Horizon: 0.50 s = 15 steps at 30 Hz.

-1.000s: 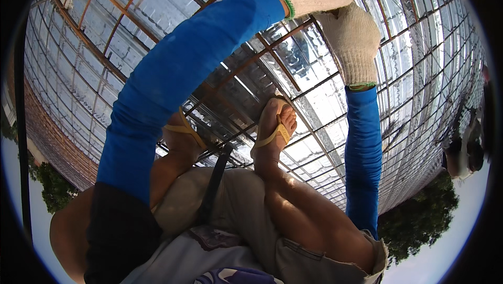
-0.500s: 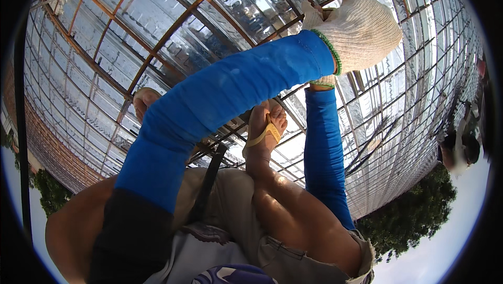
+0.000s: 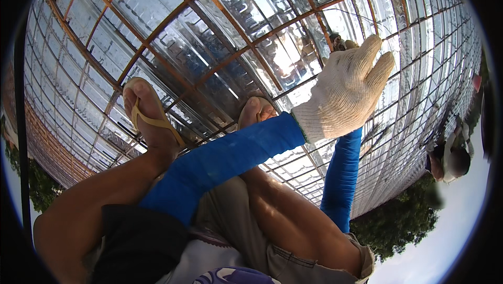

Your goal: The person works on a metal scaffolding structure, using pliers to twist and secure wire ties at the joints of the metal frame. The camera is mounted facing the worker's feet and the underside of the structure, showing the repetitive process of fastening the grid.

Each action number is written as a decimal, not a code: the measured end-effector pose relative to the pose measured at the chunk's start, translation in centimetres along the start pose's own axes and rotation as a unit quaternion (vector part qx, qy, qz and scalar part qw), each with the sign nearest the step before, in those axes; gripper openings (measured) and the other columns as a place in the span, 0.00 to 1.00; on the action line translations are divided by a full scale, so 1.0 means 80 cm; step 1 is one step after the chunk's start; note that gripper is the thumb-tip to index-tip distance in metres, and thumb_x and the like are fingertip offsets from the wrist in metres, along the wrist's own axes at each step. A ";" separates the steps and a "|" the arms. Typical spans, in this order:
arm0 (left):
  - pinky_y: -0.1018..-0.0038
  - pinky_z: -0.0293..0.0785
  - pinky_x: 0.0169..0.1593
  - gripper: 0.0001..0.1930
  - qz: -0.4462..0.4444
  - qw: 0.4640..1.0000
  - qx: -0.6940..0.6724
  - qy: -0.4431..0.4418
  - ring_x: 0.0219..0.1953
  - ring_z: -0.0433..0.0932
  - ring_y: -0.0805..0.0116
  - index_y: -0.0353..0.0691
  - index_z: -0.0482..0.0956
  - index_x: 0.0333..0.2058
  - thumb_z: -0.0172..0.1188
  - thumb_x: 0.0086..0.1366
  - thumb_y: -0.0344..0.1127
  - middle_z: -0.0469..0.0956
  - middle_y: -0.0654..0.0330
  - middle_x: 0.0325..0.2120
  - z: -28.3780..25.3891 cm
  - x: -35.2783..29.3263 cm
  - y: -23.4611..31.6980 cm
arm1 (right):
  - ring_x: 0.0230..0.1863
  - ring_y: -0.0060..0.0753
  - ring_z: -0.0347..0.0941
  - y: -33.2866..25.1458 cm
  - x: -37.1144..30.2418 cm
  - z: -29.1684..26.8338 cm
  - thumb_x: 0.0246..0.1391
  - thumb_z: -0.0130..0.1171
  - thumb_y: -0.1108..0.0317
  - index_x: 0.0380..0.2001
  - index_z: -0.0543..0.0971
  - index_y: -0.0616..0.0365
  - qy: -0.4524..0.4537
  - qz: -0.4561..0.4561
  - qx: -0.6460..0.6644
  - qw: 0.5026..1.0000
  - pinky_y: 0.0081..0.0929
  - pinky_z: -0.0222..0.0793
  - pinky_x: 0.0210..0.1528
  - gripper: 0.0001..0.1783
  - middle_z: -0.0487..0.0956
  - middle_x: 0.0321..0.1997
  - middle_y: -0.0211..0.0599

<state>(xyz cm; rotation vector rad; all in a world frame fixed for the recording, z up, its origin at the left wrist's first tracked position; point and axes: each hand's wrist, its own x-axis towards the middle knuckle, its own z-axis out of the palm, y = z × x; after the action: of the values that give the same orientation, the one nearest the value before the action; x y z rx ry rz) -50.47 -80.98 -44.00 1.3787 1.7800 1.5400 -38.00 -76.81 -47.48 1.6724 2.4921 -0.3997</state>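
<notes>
My left hand (image 3: 340, 90), in a cream knit glove, reaches right above a grid of rusty steel bars (image 3: 251, 46). Two of its fingers point up and right, stretched out and apart; the others are hidden. A small dark clump (image 3: 343, 43), too unclear to name, shows against the glove's far edge beside a bar crossing. Beyond it, a thin wire (image 3: 353, 14) curves over the grid. My right arm, in a blue sleeve (image 3: 340, 179), comes up from the lower right. Its hand is hidden behind the left glove.
Shiny ribbed metal sheeting (image 3: 181, 27) lies beneath the bars. My feet (image 3: 152, 111) stand on the grid in yellow flip-flops. Another person (image 3: 453, 161) is at the far right edge. Trees (image 3: 398, 226) stand past the grid's lower right edge.
My left hand has turned and shifted down slightly, its fingers now stretched out. The clump and wire have come into sight. My left foot shows more fully, while the left forearm partly covers my right foot.
</notes>
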 end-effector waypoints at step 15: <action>0.61 0.83 0.45 0.13 -0.175 0.982 -0.005 -0.070 0.41 0.85 0.52 0.44 0.83 0.46 0.70 0.64 0.35 0.83 0.56 0.39 -0.023 -0.046 -0.043 | 0.41 0.49 0.84 0.006 0.055 -0.032 0.55 0.69 0.67 0.46 0.82 0.63 -0.140 -0.045 0.233 0.961 0.41 0.78 0.46 0.17 0.85 0.39 0.50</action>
<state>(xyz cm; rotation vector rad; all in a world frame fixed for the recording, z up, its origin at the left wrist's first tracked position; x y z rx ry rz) -51.76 -84.70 -47.61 1.0696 1.8079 1.2339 -39.15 -72.02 -46.18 1.4996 2.3836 -1.2239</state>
